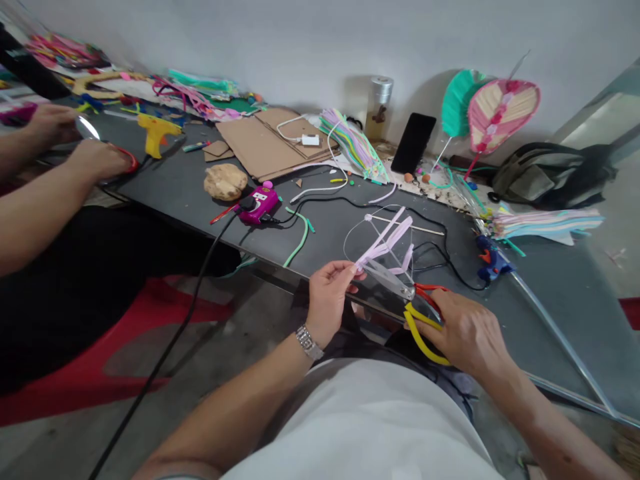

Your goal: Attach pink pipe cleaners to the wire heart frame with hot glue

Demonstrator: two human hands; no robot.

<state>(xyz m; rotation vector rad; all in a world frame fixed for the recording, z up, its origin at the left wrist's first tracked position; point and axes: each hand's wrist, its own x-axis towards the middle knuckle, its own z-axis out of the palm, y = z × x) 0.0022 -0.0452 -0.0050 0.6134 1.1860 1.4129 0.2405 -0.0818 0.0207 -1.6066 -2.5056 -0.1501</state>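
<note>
Just below the frame's centre, the left hand (330,297) pinches lilac strips (400,232) while the right hand (467,328) grips scissors (390,279), best kept square and clear of that pinch.

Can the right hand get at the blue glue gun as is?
Probably not yet: the right hand is holding the scissors, though nothing visible blocks its way to the blue glue gun.

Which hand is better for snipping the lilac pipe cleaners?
Probably the right hand: its grip is on the scissors with red and yellow handles, and their blades point toward the lilac pipe cleaners. The left hand pinches those, so it seems better for steadying.
</note>
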